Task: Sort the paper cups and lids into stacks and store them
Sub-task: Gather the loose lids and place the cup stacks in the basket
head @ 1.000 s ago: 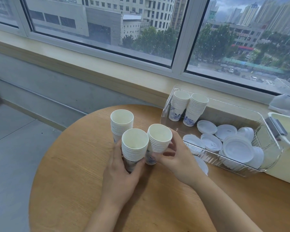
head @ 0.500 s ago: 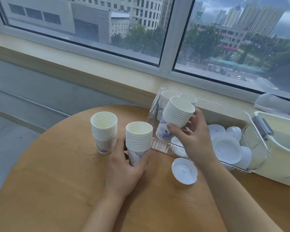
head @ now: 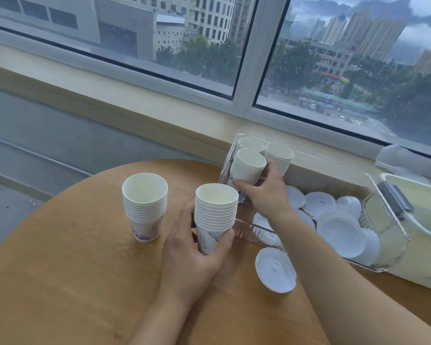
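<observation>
While my right hand (head: 264, 192) lowers its stack of cups (head: 248, 168) into the near left corner of the clear bin (head: 393, 220), that stack stands almost upright, mouth up, just in front of two other stacks (head: 278, 155) already standing at the bin's left end. My fingers curl round its lower half from the right side, thumb on the near face, so the grip is clamped on the stack and its base is hidden behind my hand; I cannot tell whether it has touched the bin floor yet. I judge what remains for it is a short straight descent along the stack's own long axis, then letting go.

My left hand (head: 197, 255) wraps the foot of a second stack (head: 215, 215) standing on the round wooden table (head: 60, 282), just outside the bin's near wall. A third stack (head: 144, 205) stands free to its left, touched by nothing. Both lie left of the bin, so the left hand is nearer to them, and they would need lifting over the wall.

White lids (head: 339, 230) lie loose across the bin's right half, not stacked. One lid (head: 275, 270) rests on the table beside my right forearm. Beyond the bin sits a cream tub (head: 423, 220), under the window (head: 159, 46).
</observation>
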`<act>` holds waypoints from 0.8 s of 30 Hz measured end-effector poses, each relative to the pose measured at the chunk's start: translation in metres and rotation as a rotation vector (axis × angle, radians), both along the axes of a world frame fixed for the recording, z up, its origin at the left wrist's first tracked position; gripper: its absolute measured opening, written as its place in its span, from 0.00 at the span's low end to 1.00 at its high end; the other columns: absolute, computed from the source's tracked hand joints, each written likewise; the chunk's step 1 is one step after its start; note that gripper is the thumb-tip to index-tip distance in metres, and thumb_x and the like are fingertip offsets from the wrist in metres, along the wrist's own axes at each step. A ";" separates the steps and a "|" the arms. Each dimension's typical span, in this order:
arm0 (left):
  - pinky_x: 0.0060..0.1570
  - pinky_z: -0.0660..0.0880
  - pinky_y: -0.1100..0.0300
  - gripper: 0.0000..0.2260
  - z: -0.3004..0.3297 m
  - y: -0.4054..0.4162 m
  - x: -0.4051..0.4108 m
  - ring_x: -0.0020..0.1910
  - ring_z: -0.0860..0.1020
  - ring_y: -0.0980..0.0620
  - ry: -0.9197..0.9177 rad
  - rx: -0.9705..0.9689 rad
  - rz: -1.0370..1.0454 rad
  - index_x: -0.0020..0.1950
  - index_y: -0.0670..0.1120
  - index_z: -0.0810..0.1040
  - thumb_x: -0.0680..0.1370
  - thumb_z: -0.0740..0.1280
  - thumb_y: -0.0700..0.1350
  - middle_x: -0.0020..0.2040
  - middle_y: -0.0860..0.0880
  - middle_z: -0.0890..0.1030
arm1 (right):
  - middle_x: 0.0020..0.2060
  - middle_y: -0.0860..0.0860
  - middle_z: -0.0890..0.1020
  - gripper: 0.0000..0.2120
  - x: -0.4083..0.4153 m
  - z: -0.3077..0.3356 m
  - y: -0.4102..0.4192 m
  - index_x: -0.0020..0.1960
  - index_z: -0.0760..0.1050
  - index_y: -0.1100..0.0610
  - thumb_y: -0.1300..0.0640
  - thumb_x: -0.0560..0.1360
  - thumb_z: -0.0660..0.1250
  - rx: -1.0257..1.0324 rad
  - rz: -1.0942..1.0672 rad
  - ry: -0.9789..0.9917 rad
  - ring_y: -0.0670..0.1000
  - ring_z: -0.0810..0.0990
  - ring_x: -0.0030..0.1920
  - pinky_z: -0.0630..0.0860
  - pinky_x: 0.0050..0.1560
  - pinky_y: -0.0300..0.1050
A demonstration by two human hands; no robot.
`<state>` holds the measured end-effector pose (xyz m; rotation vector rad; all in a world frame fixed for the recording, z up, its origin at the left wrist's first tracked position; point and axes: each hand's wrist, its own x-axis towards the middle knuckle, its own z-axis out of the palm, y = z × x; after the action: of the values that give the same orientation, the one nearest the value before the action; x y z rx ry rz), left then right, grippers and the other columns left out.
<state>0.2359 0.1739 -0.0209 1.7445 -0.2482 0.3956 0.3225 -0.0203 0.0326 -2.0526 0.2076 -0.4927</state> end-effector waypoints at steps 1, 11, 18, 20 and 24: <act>0.44 0.80 0.52 0.24 0.001 0.000 0.000 0.46 0.81 0.55 -0.001 0.003 0.004 0.61 0.55 0.76 0.70 0.73 0.63 0.50 0.60 0.82 | 0.59 0.43 0.80 0.37 0.002 0.000 0.002 0.69 0.69 0.45 0.54 0.68 0.84 -0.011 -0.005 0.005 0.48 0.80 0.61 0.81 0.63 0.52; 0.43 0.78 0.60 0.25 0.002 0.000 -0.001 0.48 0.81 0.58 -0.025 0.041 0.014 0.64 0.56 0.76 0.70 0.74 0.63 0.51 0.62 0.81 | 0.59 0.44 0.80 0.36 -0.001 -0.002 0.002 0.70 0.68 0.48 0.50 0.69 0.84 -0.097 -0.022 0.056 0.49 0.80 0.59 0.75 0.54 0.42; 0.43 0.80 0.53 0.28 0.000 -0.002 -0.001 0.49 0.81 0.58 -0.024 0.066 0.005 0.68 0.56 0.75 0.70 0.74 0.63 0.52 0.61 0.82 | 0.64 0.44 0.81 0.40 -0.007 -0.002 -0.007 0.75 0.66 0.49 0.47 0.69 0.83 -0.028 0.037 0.122 0.48 0.81 0.64 0.79 0.66 0.50; 0.42 0.80 0.52 0.29 0.001 -0.002 -0.002 0.48 0.81 0.59 -0.024 0.060 0.011 0.69 0.56 0.74 0.70 0.75 0.63 0.53 0.61 0.82 | 0.64 0.45 0.80 0.39 -0.020 0.008 -0.006 0.78 0.64 0.50 0.49 0.73 0.80 -0.008 0.037 0.113 0.48 0.80 0.64 0.78 0.65 0.46; 0.43 0.82 0.51 0.31 0.003 -0.005 -0.005 0.50 0.81 0.62 -0.024 0.045 0.017 0.69 0.57 0.72 0.69 0.76 0.63 0.58 0.65 0.79 | 0.61 0.46 0.82 0.23 -0.059 0.032 0.001 0.71 0.73 0.50 0.49 0.79 0.74 0.055 0.074 0.024 0.45 0.82 0.61 0.78 0.55 0.36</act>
<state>0.2313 0.1691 -0.0175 1.7874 -0.2615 0.4262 0.2633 -0.0188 0.0649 -2.0058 0.1570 -0.4120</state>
